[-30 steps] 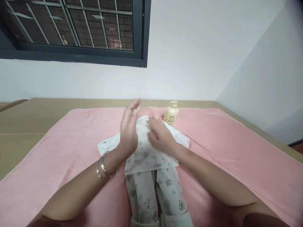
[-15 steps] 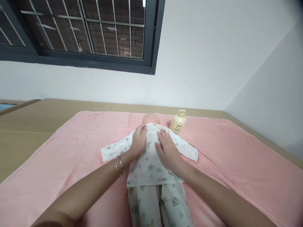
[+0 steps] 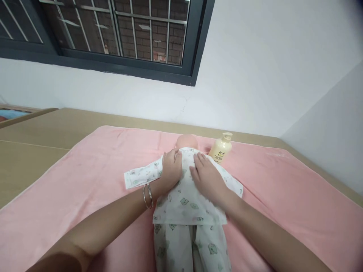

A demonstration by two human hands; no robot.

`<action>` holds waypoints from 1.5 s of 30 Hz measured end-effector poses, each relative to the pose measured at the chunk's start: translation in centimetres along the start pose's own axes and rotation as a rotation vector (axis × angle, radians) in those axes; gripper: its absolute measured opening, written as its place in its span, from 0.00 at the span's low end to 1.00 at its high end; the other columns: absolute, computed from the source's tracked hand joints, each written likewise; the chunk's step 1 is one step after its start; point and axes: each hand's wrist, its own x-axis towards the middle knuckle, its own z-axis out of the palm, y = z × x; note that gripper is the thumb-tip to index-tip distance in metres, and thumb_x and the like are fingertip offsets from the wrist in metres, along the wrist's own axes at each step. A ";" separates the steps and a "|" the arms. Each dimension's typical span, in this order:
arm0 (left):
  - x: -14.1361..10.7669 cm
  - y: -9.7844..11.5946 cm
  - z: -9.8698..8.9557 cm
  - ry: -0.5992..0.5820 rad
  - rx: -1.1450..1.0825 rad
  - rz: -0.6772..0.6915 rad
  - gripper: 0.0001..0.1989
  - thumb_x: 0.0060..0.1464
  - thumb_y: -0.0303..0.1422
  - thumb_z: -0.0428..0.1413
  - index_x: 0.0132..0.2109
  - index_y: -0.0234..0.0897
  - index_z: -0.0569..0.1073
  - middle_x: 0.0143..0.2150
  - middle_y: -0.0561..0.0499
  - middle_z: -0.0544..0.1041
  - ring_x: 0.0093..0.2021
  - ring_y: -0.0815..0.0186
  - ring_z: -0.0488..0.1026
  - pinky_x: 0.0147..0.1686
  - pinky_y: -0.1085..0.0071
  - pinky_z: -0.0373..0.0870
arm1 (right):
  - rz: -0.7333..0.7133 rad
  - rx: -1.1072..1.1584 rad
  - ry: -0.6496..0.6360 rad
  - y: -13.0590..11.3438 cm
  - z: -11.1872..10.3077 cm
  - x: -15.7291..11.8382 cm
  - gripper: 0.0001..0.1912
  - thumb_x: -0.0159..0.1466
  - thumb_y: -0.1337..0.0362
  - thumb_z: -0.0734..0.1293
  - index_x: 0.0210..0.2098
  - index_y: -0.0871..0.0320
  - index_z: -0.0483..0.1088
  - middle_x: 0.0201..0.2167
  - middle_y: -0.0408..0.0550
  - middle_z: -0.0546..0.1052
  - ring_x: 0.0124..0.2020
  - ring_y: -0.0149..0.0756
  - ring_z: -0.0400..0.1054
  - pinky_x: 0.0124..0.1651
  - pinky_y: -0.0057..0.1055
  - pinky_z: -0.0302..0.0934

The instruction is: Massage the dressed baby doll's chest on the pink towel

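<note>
A baby doll (image 3: 187,141) lies on a pink blanket, only its bald head bare beyond the collar. It wears a white long-sleeved top (image 3: 185,207) with small printed animals and leaves, and matching trousers (image 3: 212,245). My left hand (image 3: 171,168) rests on the left shoulder side of the top, fingers together and slightly curved, gripping nothing that I can see. On the upper right of the top, my right hand (image 3: 208,175) lies flat with its fingers stretched toward the collar. The left sleeve spreads outward; my right hand and forearm partly cover the right one.
A pale yellow pump bottle (image 3: 221,148) stands on the pink blanket (image 3: 283,196) right of the doll's head. Under the blanket is a wooden surface (image 3: 36,151) meeting a white wall. A dark-framed barred window (image 3: 195,56) is above. Two bangles (image 3: 148,195) circle my left wrist.
The view has tilted and shifted slightly, so the doll and bottle appear a little further right. Both hands stay on the top's upper part, with small shifts at most.
</note>
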 end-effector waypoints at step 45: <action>0.3 -0.1 -1.0 -0.314 0.515 0.276 0.18 0.63 0.32 0.40 0.48 0.32 0.71 0.51 0.35 0.76 0.55 0.50 0.71 0.60 0.49 0.67 | 0.016 -0.105 0.005 -1.7 -1.1 -0.2 0.28 0.73 0.61 0.51 0.63 0.75 0.63 0.62 0.71 0.69 0.67 0.57 0.61 0.69 0.49 0.56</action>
